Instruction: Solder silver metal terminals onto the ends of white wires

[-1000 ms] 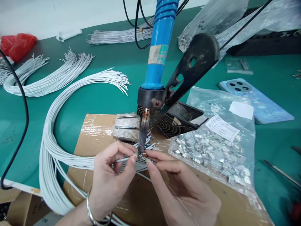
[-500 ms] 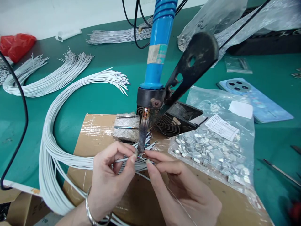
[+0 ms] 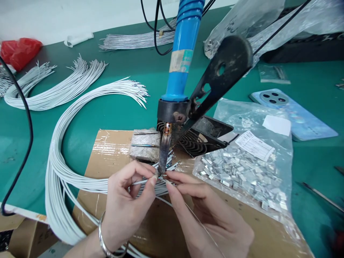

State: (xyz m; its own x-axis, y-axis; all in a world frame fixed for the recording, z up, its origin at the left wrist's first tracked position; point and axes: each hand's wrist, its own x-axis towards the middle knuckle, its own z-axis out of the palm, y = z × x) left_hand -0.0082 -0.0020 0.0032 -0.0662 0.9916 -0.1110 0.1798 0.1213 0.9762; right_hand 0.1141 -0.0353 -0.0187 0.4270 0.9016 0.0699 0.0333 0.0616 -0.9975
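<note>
Under the tip of a blue-handled soldering iron (image 3: 180, 57), fixed in a black metal holder (image 3: 220, 75), my two hands meet. My left hand (image 3: 131, 204) pinches a white cable (image 3: 138, 182) close to its end, right at the iron's tip. Between thumb and forefinger, my right hand (image 3: 209, 215) grips a thin strand of solder wire (image 3: 200, 223) that trails down toward the bottom edge; its upper end reaches the tip. The exact joint is small and partly covered by fingertips. Behind the hands lie more white cable ends, over brown cardboard (image 3: 107, 150).
A grey fibrous block (image 3: 145, 145) sits left of the iron, a black fan (image 3: 199, 138) behind it. To the right are a plastic bag of small metal parts (image 3: 242, 172), a phone (image 3: 303, 118) and a thin metal tool (image 3: 322, 197). Bundled white cables (image 3: 57, 157) curve at left.
My right fingertips have shifted very slightly up and left along the solder wire. Otherwise both hands stay at the iron's tip, and the whole view has drifted a little.
</note>
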